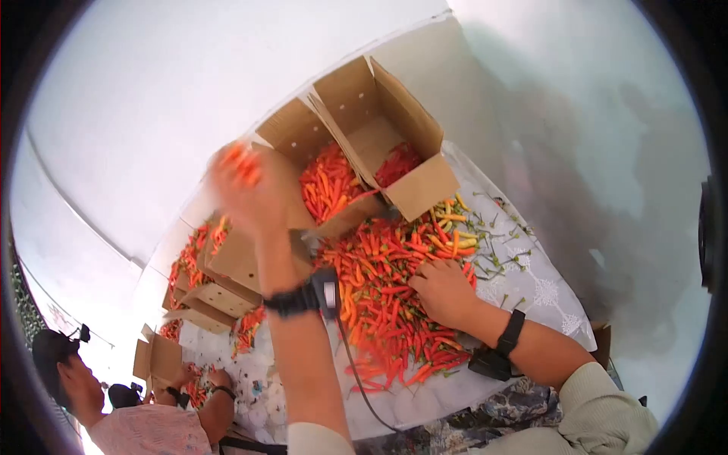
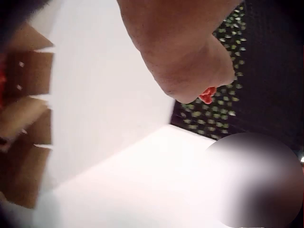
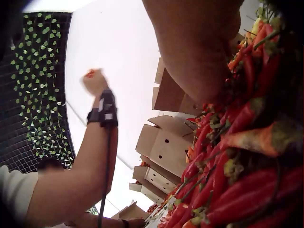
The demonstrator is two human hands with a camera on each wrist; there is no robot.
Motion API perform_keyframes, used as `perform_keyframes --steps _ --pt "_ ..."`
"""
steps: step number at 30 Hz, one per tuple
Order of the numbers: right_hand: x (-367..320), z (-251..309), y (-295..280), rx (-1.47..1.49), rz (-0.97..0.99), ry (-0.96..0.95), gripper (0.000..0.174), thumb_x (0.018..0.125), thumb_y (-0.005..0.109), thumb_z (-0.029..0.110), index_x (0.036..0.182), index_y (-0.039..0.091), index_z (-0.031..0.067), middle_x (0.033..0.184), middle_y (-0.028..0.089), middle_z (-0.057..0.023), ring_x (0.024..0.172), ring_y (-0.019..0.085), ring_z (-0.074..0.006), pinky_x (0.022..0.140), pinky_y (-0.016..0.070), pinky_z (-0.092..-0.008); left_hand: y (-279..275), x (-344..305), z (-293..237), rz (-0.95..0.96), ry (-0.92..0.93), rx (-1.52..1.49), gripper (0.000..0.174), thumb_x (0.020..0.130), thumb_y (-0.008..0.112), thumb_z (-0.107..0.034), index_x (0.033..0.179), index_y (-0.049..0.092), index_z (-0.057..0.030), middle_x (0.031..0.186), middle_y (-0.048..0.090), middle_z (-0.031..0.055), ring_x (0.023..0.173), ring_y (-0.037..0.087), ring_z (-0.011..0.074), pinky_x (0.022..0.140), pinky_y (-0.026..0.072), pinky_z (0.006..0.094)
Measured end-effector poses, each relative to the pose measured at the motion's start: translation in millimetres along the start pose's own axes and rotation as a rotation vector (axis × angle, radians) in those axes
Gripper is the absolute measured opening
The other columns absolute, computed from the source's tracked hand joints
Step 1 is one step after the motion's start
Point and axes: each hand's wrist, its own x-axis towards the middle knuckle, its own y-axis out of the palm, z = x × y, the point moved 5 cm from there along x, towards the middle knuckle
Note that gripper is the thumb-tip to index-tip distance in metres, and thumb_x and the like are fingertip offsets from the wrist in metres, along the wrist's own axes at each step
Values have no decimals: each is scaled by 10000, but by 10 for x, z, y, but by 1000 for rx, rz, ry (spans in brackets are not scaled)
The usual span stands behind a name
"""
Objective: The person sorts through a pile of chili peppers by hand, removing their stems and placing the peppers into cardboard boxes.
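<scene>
My left hand (image 1: 254, 197), raised and blurred by motion above the boxes, holds several red chili peppers (image 1: 241, 163). In the left wrist view a bit of red chili pepper (image 2: 207, 95) shows past the left hand (image 2: 185, 71). A big pile of red and orange chili peppers (image 1: 379, 280) covers the table in front of me. My right hand (image 1: 444, 294) rests on the right side of this pile, fingers bent down among the peppers. In the right wrist view the right hand (image 3: 199, 52) hides its own fingertips, so I cannot tell whether they pinch a pepper.
A cardboard box (image 1: 413, 186) with some dark red peppers stands at the back, beside another box (image 1: 292, 129) full of orange-red ones. Loose green stems (image 1: 504, 254) lie on the patterned tablecloth (image 1: 550, 296). More boxes (image 1: 227, 296) and another person (image 1: 144, 425) are at left. A cable (image 1: 356, 371) hangs from my left wrist.
</scene>
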Motion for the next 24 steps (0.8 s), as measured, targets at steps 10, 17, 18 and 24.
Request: perform_keyframes --steps 10,17,18,24 --pt "44 -19 -4 -13 13 8 221 718 641 112 939 641 97 948 576 -74 939 549 -275 817 404 -409 -327 -1038 739 263 -274 256 447 738 728 -171 1123 549 -30 1131 530 152 1070 525 282 914 445 389" --pt "52 19 -27 72 -71 -14 195 725 675 68 916 633 69 948 586 -92 928 564 -299 789 436 -405 -1342 -2110 1867 266 -652 150 301 742 686 -64 1012 566 -3 987 594 108 814 605 204 756 491 330" --pt "54 16 -18 103 -72 -9 178 722 665 68 897 632 67 935 587 -93 922 564 -298 781 438 -409 -1379 -2222 1809 235 -697 124 294 741 683 -59 1005 569 0 982 599 112 797 610 204 758 490 326" --pt "79 16 -35 167 -62 -10 147 722 649 45 867 632 63 914 598 -107 898 573 -307 765 461 -410 -1426 -2460 2020 335 -672 208 335 740 698 -102 1031 579 13 1001 611 161 887 620 261 784 492 356"
